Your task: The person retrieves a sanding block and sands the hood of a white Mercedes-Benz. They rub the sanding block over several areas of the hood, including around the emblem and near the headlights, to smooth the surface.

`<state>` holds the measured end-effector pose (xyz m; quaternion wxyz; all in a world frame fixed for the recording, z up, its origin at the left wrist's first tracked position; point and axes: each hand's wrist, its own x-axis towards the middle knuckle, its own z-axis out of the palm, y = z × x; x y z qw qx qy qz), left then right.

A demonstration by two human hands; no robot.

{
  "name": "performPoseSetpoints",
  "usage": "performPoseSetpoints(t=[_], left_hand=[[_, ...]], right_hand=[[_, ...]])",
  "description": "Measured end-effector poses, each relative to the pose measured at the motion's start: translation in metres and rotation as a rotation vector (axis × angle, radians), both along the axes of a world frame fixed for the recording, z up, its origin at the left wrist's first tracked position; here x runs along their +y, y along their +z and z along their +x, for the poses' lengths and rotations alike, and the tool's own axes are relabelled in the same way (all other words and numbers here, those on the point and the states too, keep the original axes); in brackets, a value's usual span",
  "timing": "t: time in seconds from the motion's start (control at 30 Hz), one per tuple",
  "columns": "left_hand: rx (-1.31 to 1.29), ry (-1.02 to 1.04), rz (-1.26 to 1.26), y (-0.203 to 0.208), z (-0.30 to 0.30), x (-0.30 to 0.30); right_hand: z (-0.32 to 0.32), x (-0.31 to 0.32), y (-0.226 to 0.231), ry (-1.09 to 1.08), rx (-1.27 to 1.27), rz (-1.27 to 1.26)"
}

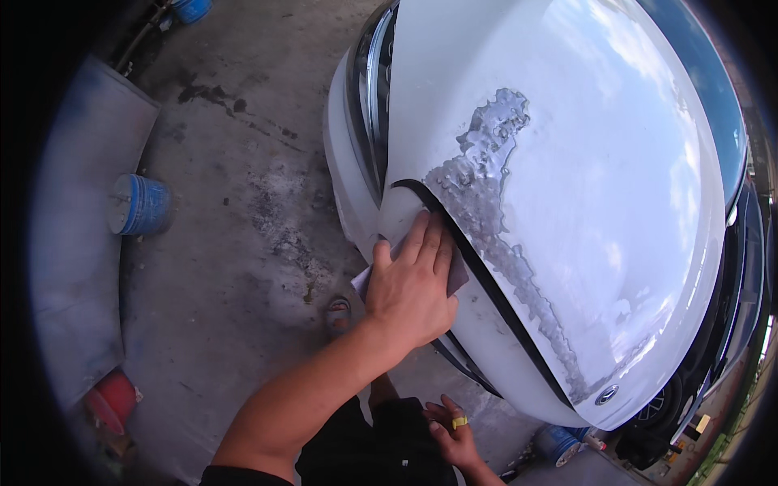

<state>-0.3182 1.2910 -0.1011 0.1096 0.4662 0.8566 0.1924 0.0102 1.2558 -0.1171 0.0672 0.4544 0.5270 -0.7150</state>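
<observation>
My left hand (pixel 412 283) lies over a grey sheet of sandpaper (pixel 362 280), pressing it against the white car (pixel 478 332) just below a black gap (pixel 494 296) between panels. Its fingers point away from me, and the sheet's edges stick out at both sides of the palm. Beyond the gap, the glossy white panel (pixel 600 211) carries a ragged, rough grey patch (pixel 486 154) that narrows toward a round emblem (pixel 606 394). Down beside my black shorts (pixel 365 445), my right hand (pixel 454 429) hangs with loosely bent, parted fingers, a yellow band (pixel 460 422) around one.
A dark-edged lamp (pixel 373 97) borders the car's far left side. Stained concrete floor (pixel 235 267) lies left of it, with a blue bucket (pixel 146 204), a red container (pixel 113 401) and a large pale panel (pixel 89 219). Another blue bucket (pixel 557 445) stands below the car's near end.
</observation>
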Motion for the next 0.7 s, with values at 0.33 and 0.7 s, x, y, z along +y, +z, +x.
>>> performPoseSetpoints(t=[0.33, 0.7], left_hand=[[-0.053, 0.159, 0.207, -0.031, 0.013, -0.003], [-0.123, 0.261, 0.287, -0.041, -0.007, 0.012]], right_hand=[[0.006, 0.002, 0.006, 0.029, -0.052, -0.007], [0.005, 0.005, 0.008, 0.091, -0.074, 0.069]])
